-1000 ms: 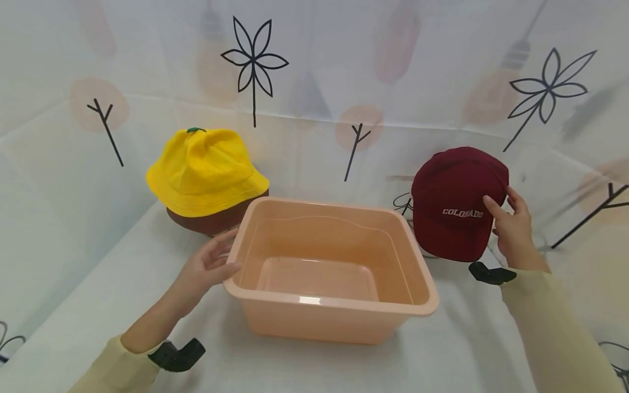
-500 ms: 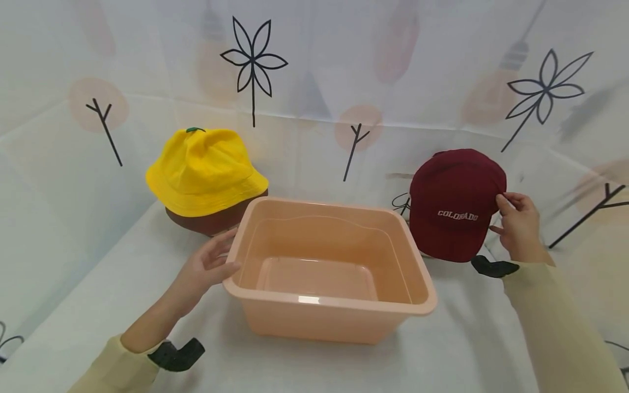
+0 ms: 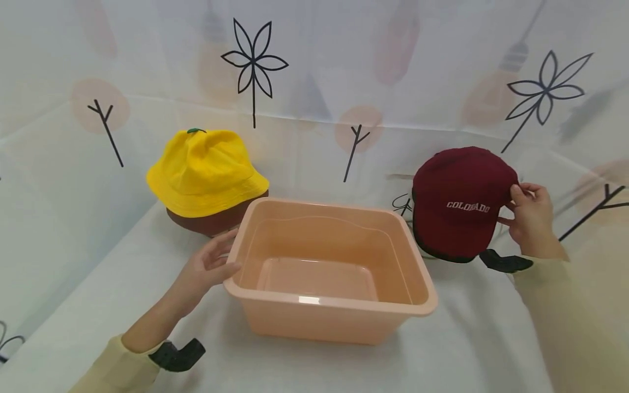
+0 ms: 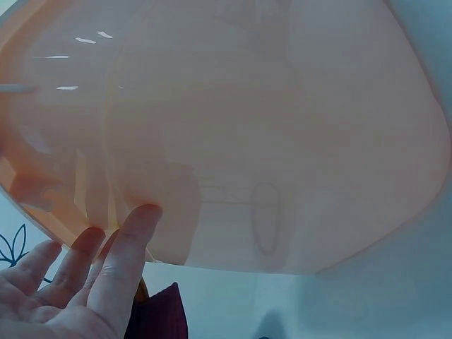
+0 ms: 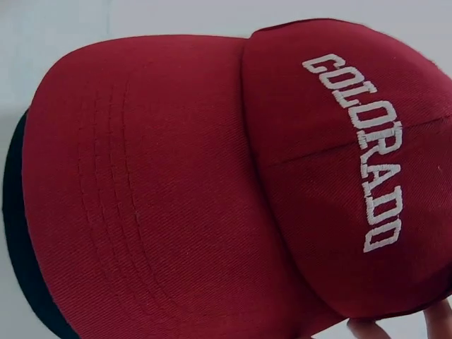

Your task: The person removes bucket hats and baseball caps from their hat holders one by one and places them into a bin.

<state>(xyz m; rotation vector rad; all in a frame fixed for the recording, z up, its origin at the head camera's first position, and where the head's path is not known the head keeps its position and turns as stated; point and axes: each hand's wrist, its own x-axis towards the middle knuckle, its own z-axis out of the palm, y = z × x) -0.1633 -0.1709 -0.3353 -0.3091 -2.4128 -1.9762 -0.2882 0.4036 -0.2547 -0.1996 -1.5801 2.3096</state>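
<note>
A maroon baseball cap (image 3: 459, 202) with white COLORADO lettering stands at the right, brim down. My right hand (image 3: 533, 218) pinches its right edge between thumb and fingers. A dark rim (image 5: 28, 240) shows past the cap's brim; whether it is the underside or another cap behind, I cannot tell. At the left, my left hand (image 3: 208, 262) rests on the left side of a peach plastic tub (image 3: 324, 322), with fairly straight fingers touching the outer wall. Inside the tub nothing lies.
A yellow bucket hat (image 3: 206, 174) sits behind the tub at the left, on top of a brown thing (image 3: 216, 217), partly hidden. White cloth with printed flowers forms the backdrop (image 3: 304, 71) close behind.
My right hand has shifted right along the maroon cap's edge, and the cap has moved slightly right. A dark rim now shows under its brim. The left hand and tub stay still.
</note>
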